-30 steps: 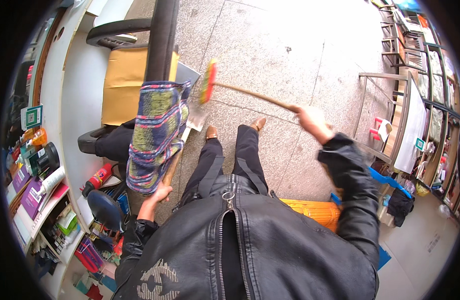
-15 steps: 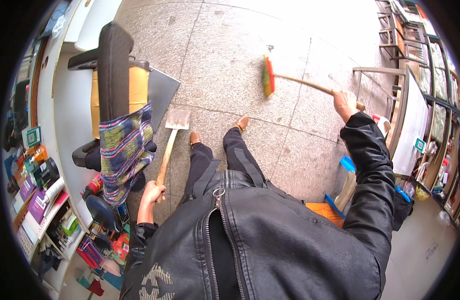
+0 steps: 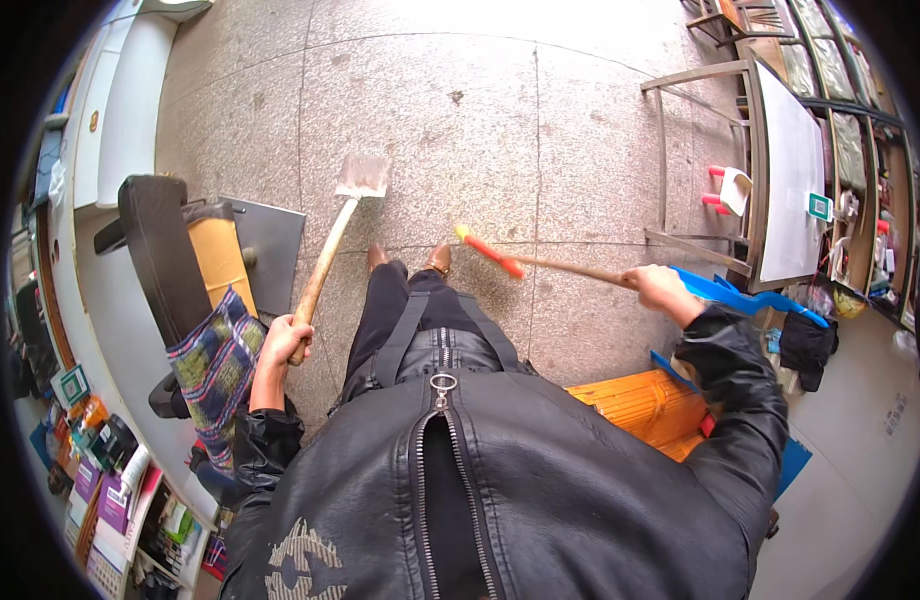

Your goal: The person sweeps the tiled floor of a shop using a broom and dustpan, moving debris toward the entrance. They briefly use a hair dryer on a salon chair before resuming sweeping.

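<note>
My left hand [image 3: 283, 341] is closed round the wooden handle of a shovel [image 3: 326, 252]. Its flat metal blade [image 3: 364, 176] lies on or just above the floor, ahead of my feet. My right hand [image 3: 662, 292] grips the wooden stick of a broom [image 3: 572, 270]. The broom's red and yellow head [image 3: 490, 253] is at the floor just right of my shoes, seen nearly edge-on. Whether its bristles touch the floor I cannot tell.
On the left stands a chair [image 3: 160, 255] with a plaid cloth [image 3: 218, 360], by a white counter. A metal-framed table [image 3: 786, 170] and shelves are on the right, with a small white and red stool [image 3: 732, 190] beneath. Behind my right arm are an orange wooden piece [image 3: 640, 405] and blue items.
I have moved forward past the chair. The broom head has come back from far ahead to near my feet. The shovel blade now reaches farther ahead of my shoes.
</note>
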`<action>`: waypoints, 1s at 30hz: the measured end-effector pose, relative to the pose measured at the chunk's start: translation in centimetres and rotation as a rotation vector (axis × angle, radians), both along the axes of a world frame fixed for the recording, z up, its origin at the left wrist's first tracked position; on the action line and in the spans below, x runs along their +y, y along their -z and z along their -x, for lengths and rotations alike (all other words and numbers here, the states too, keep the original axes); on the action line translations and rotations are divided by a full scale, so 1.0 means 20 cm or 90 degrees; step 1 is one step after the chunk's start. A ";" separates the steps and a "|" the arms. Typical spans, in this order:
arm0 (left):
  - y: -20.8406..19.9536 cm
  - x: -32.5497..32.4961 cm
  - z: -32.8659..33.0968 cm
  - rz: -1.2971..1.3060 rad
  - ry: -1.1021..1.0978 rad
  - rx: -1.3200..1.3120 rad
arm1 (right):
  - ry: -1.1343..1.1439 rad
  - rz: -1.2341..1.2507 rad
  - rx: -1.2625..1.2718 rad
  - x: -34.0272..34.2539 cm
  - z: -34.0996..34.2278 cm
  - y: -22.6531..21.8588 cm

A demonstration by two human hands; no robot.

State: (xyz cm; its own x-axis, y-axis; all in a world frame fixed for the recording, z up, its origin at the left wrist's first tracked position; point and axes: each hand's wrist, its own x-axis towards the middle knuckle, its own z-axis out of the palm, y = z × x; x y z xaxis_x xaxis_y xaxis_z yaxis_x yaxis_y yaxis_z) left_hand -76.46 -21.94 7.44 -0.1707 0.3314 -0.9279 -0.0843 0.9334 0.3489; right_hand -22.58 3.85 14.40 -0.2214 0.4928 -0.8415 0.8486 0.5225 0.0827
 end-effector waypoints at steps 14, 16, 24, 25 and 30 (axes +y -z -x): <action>0.06 0.70 0.22 0.028 0.092 0.032 | -0.201 -0.251 -0.018 1.18 0.80 0.32; 0.06 0.81 0.27 0.032 0.101 0.024 | -0.196 -0.339 0.048 1.44 0.90 0.30; 0.06 1.28 0.46 0.062 0.209 0.044 | 0.132 -0.430 0.132 1.35 0.63 0.46; 0.07 1.35 0.47 0.052 0.235 0.049 | 0.248 -0.385 0.116 1.23 0.50 0.48; 0.11 1.64 0.46 0.030 0.334 0.052 | 0.557 -0.222 0.132 0.37 0.17 0.39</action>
